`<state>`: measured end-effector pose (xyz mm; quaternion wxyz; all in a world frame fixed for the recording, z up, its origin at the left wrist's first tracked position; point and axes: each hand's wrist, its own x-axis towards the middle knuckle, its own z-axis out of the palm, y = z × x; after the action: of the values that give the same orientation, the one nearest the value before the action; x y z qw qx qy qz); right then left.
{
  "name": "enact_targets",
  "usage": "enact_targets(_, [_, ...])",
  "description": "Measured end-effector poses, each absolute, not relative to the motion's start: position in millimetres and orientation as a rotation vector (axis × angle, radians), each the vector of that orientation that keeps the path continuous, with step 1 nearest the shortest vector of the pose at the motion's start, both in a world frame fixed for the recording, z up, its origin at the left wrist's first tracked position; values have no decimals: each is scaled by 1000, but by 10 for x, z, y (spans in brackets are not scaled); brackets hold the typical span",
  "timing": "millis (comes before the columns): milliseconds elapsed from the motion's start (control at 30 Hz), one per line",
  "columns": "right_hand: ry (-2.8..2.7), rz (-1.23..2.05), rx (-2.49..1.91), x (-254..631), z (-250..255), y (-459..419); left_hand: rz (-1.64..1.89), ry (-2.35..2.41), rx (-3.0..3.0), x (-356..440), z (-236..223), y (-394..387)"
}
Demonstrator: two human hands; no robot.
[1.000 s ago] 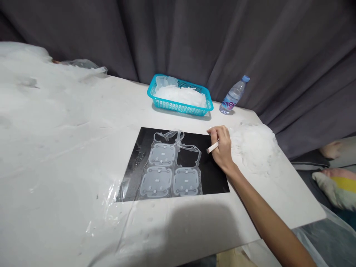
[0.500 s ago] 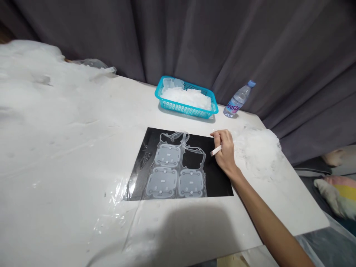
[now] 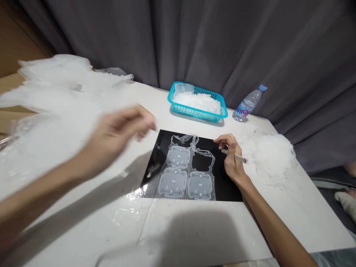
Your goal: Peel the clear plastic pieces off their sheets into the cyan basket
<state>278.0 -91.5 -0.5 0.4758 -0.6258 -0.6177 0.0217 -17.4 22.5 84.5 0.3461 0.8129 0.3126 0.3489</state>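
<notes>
A thin, white, pen-like tool (image 3: 238, 157) is in my right hand (image 3: 233, 159), its fingers bent around it; what kind of tool it is I cannot make out. That hand rests at the right side of a black mat (image 3: 222, 185). On the mat lies a clear plastic sheet (image 3: 190, 157) with several rounded-square translucent pieces (image 3: 172, 182) and one cut-out opening at its upper right. My left hand (image 3: 122, 135) hovers over the table left of the mat, blurred by motion, its fingers bent; whether anything is in them is hidden.
A turquoise basket (image 3: 197, 114) of white translucent pieces stands behind the mat, beside a water bottle (image 3: 249, 104). White translucent material is heaped at the left (image 3: 63, 89) and the right (image 3: 274, 155). A cardboard box (image 3: 16, 37) is at far left; a grey curtain (image 3: 189, 40) hangs behind.
My left hand has come into view from the left. The tool in my right hand has swung, its end now pointing right. The view has shifted left, so things sit further right.
</notes>
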Motion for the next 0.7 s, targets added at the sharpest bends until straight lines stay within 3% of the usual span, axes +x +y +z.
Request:
enact_targets(133, [-1606,424,-1414,2486,62,-972,391,534,2355,-74,450,135])
enact_targets(267, [-1666,798,-1302,2276,100,-1004,296,425,2508,-44,140,102])
enact_targets(700, [-1786,903,-1376,2133,127,-1079,285,367,2600,-199,15,138])
